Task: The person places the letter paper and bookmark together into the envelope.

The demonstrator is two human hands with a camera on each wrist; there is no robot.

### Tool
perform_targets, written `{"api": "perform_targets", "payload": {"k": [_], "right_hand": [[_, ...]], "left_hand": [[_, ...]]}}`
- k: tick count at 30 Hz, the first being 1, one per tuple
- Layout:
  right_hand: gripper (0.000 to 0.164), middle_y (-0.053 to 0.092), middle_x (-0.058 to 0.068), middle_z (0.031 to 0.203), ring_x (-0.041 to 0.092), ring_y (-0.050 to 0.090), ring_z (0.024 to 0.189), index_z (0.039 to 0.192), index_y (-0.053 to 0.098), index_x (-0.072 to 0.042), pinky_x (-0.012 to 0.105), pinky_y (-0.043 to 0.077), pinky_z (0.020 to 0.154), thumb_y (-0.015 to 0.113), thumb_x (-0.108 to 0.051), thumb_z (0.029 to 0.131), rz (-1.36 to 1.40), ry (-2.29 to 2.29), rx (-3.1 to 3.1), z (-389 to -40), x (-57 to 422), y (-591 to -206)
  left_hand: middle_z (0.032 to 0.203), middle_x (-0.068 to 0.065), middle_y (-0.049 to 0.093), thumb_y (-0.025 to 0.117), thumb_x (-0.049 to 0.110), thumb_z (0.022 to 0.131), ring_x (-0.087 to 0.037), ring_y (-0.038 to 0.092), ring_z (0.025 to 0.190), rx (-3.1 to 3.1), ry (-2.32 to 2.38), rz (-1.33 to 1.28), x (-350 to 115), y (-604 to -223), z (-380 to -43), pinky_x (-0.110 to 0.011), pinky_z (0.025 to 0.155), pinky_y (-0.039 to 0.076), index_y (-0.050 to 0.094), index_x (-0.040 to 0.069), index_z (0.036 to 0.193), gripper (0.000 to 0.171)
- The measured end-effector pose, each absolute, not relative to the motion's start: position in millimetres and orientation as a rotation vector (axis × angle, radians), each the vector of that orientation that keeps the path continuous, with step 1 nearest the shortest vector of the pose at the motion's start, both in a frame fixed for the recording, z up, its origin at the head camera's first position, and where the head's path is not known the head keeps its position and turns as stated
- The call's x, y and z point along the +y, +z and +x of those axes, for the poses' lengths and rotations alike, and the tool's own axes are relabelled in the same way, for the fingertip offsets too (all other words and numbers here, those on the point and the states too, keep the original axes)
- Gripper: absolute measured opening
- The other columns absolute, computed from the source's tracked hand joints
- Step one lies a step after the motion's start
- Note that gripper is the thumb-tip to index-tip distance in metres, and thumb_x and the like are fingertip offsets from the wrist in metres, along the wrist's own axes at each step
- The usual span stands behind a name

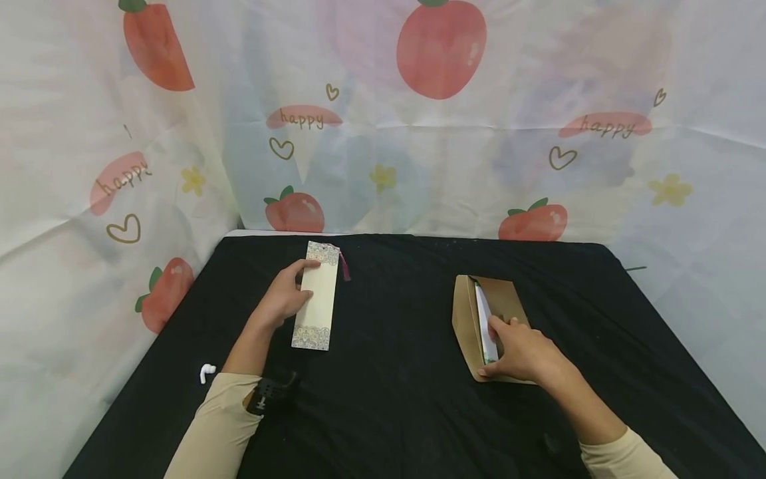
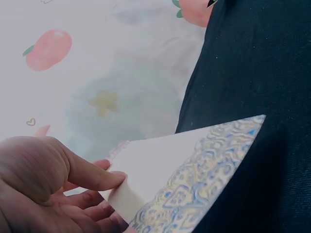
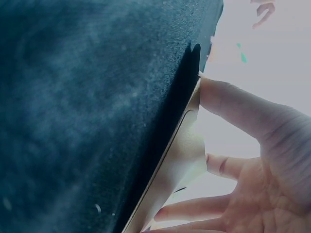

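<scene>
A cream, tasselled bookmark (image 1: 322, 303) — ends patterned — is held well left of an open brown envelope (image 1: 505, 298) showing white paper (image 1: 483, 313).

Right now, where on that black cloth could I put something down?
The cloth is bare between the bookmark and the brown envelope, and closer in between the sleeves. It's crowded where the left fingers hold the bookmark, with a white earbud beside that forearm, and where the right fingers grip the envelope.
</scene>
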State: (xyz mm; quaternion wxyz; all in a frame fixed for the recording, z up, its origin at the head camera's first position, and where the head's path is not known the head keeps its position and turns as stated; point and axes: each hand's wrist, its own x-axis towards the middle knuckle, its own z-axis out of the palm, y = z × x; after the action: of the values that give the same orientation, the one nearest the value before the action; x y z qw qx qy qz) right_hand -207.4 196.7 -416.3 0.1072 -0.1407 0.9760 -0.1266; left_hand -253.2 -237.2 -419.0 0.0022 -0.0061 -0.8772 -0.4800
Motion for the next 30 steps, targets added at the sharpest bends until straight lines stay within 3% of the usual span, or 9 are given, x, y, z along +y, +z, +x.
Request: {"api": "perform_targets", "payload": {"k": [15,30], "right_hand": [[0.07,0.054,0.015,0.095,0.034,0.057,0.077,0.111,0.056,-0.009,0.052,0.048,0.062,0.098,-0.044,0.066,-0.42,-0.372,2.871,-208,198,-417],[0.07,0.054,0.014,0.093,0.033,0.056,0.076,0.11,0.056,-0.009,0.052,0.048,0.061,0.098,-0.043,0.066,-0.434,-0.375,2.874,-208,197,-416]], "left_hand": [[0.14,-0.023,0.048,0.06,-0.008,0.1,-0.036,0.064,0.101,-2.666,-1.583,-0.004,-245,-410,-252,-0.04,0.078,0.054,0.049,0.009,0.152,0.056],[0.135,-0.024,0.051,0.061,-0.007,0.099,-0.038,0.064,0.106,-2.648,-1.636,-0.013,-252,-404,-250,-0.041,0.083,0.054,0.048,0.007,0.153,0.057]]}}
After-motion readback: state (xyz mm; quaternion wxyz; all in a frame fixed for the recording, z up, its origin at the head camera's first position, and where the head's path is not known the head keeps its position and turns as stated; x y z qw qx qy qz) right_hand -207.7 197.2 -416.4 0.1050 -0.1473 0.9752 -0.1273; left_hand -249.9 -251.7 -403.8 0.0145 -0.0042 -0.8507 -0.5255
